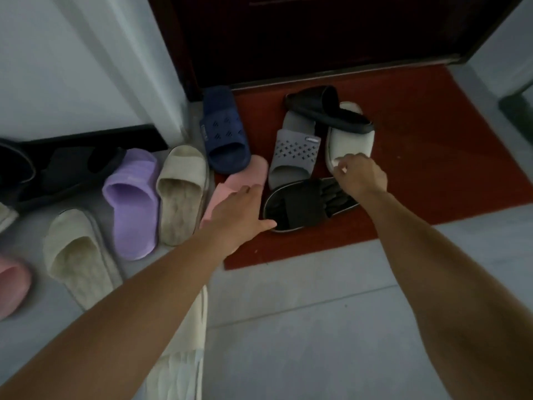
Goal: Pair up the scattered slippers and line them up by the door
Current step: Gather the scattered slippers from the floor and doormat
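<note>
Several slippers lie scattered on and beside a red doormat (432, 168) below a dark door (317, 33). My left hand (242, 215) reaches over a pink slipper (248, 174), fingers straight and thumb spread toward a black fabric slipper (302, 203). My right hand (360, 176) pinches the toe edge of a cream slipper (352, 142) on the mat. A black slide (328, 111) lies across the heels of that cream slipper and of a grey slipper (294, 151). A navy slipper (225, 131) stands at the mat's left edge.
On the grey floor to the left lie a purple slipper (129, 197), two beige slippers (181, 192) (78, 255), another pink slipper (11, 281) and dark slippers (57, 171) against the white wall. Pale cloth (184, 356) hangs below my left arm.
</note>
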`<state>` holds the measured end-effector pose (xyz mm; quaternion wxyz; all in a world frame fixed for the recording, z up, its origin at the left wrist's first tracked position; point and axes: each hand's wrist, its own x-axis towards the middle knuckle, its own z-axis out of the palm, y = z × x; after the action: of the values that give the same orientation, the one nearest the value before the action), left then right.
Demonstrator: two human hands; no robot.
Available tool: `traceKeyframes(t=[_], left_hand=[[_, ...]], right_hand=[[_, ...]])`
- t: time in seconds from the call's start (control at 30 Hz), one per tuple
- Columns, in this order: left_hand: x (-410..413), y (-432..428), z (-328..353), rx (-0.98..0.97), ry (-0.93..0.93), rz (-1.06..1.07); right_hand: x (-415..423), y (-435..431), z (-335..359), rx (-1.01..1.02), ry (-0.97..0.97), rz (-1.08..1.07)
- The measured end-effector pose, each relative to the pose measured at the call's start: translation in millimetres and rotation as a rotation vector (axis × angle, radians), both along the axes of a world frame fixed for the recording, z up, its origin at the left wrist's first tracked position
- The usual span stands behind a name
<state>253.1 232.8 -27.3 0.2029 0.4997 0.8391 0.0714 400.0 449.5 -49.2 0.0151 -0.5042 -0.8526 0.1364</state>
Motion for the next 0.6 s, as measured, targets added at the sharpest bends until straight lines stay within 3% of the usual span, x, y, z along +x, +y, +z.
traceKeyframes(t=[0.17,0.4,0.47,0.53,0.6], left_hand=[[10,52,-6,-0.016,-0.009,0.027],[10,101,-7,0.005,0.026,0.037],[8,109,-8,-0.007,0.042,0.039],[5,113,-8,-0.011,0.043,0.044],[4,112,-7,-0.014,0.051,0.038]], right_hand=[[3,45,-13,-0.091,0.061,-0.216],[-16,63,-37,-0.082,0.075,-0.272],[-23,62,-36,-0.230,0.259,-0.493],[-28,62,-32,-0.576,0.663,-0.781],[-27,56,-29,-0.848,1.064,-0.898]])
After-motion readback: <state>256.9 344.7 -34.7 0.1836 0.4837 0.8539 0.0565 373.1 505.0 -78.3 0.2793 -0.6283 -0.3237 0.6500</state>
